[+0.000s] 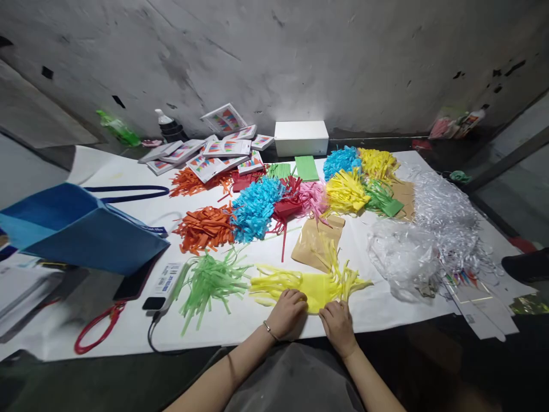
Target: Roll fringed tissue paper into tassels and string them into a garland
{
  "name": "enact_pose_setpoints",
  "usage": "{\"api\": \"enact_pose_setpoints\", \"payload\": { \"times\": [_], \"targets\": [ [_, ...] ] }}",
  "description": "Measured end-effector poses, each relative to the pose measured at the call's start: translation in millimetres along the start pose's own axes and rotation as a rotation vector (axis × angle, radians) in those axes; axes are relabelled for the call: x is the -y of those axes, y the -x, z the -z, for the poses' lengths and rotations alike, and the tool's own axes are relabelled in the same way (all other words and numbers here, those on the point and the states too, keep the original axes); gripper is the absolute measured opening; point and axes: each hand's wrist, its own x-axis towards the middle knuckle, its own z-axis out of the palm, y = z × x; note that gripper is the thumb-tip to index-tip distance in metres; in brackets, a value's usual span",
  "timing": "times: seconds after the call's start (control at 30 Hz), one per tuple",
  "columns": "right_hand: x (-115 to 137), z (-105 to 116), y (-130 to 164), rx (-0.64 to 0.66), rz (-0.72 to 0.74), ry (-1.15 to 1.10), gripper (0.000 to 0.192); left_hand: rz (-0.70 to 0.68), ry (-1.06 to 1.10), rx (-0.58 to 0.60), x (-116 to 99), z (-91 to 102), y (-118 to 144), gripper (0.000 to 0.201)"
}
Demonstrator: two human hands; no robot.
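A yellow tissue-paper tassel sheet point(315, 289) lies flat at the table's near edge, its uncut middle band between two fringed ends. My left hand point(290, 313), with a bracelet at the wrist, has its curled fingers on the left part of the near edge. On the right of that same edge, my right hand point(337, 325) has its fingers bent over the paper. The thumbs are mostly hidden. A light green tassel bundle point(210, 286) lies to the left of the yellow fringe. Just beyond the sheet is a brown paper packet point(311, 246).
Orange point(206, 228), blue point(257, 206) and yellow point(346, 191) tassel bundles spread across the white table covering point(257, 337). Clear plastic bags point(403, 257) heap at right. A blue bag point(98, 234) and a power bank point(165, 289) stand left. Printed boxes point(225, 149) and a white box point(301, 138) sit behind.
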Motion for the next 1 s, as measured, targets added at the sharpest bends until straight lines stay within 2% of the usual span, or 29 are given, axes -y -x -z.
{"api": "enact_pose_setpoints", "payload": {
  "times": [0.13,0.3,0.57,0.8,0.93,1.0],
  "targets": [
    [6.9,8.1,-4.7,0.079,-0.038,-0.052,0.008,0.002,0.058,-0.014,0.3,7.3,3.8,0.015],
    [6.0,13.2,-15.9,0.134,-0.078,-0.079,0.015,0.043,0.099,-0.019,-3.9,11.8,3.1,0.017],
    [6.4,20.0,-18.8,0.185,-0.058,-0.079,0.007,0.061,0.118,-0.003,3.7,2.6,0.6,0.014],
    [6.9,20.9,-21.5,0.154,-0.065,-0.033,0.013,0.097,0.171,-0.033,7.2,0.0,-0.6,0.019],
    [7.1,14.6,-29.4,0.125,0.034,-0.085,0.019,0.077,0.103,-0.001,3.3,5.8,0.5,0.019],
    [6.5,12.1,-32.8,0.116,0.011,-0.101,0.02,0.066,0.067,0.012,0.5,8.2,-1.1,0.022]
  ]
}}
